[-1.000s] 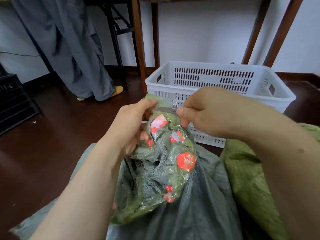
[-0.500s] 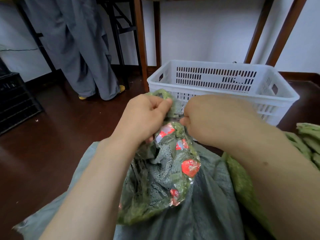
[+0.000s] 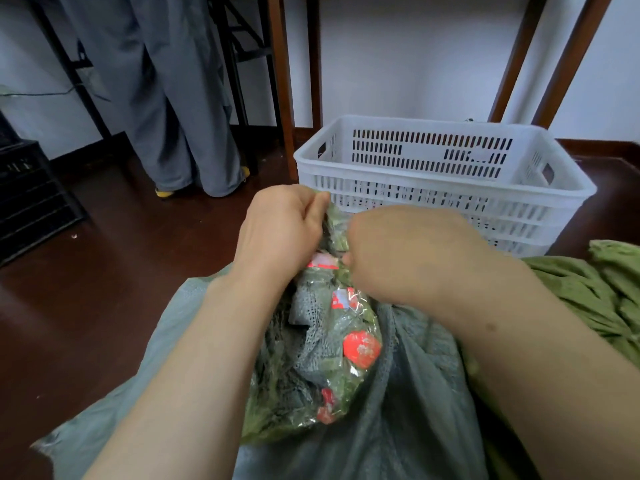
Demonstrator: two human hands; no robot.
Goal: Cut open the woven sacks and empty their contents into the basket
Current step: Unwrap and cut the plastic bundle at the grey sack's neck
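Clear plastic packet (image 3: 329, 362), stuffed with green and grey mesh and dotted with red labels, stands up out of the mouth of a grey woven sack (image 3: 419, 393) that lies on the dark brown floor (image 3: 104, 289) in front of the person. The left hand (image 3: 280, 233) is curled tight round the packet's bunched top, thumb and fingers pinching the green plastic. The right hand (image 3: 408, 254) is fisted just beside it, knuckles up, and appears to pinch the same neck from the other side; its fingertips are hidden under the hand. Both hands sit close together above the packet. Beyond them, near the wall, stands a white plastic basket (image 3: 446, 194) with slotted sides. Crumpled green woven sacks (image 3: 599, 296) lie at the right, touching the grey one. At the upper left a person in wide grey trousers (image 3: 173, 98) stands by wooden legs (image 3: 278, 81), and a black crate (image 3: 27, 199) sits at the left edge.
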